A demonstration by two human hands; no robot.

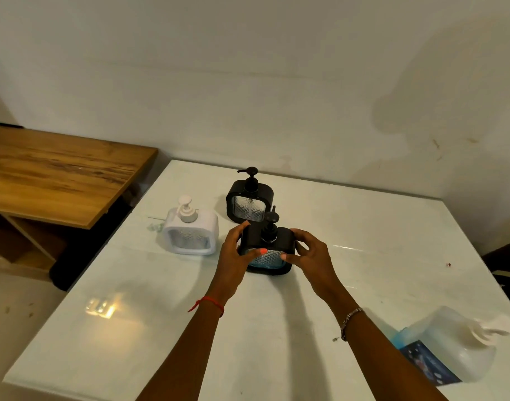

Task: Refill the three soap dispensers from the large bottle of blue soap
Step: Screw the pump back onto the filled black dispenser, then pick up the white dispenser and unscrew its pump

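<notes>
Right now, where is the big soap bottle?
In the head view the big bottle sits at the lower right of the white table, near its front edge, right of the right hand gripping the near black dispenser.

The white table has a smooth, glossy top that reflects light. The side desk is matt wood with visible grain. The near black dispenser has a matt plastic frame and a clear embossed window; the large bottle is translucent plastic

Stained pale wall, wooden side table, pale floor
</notes>
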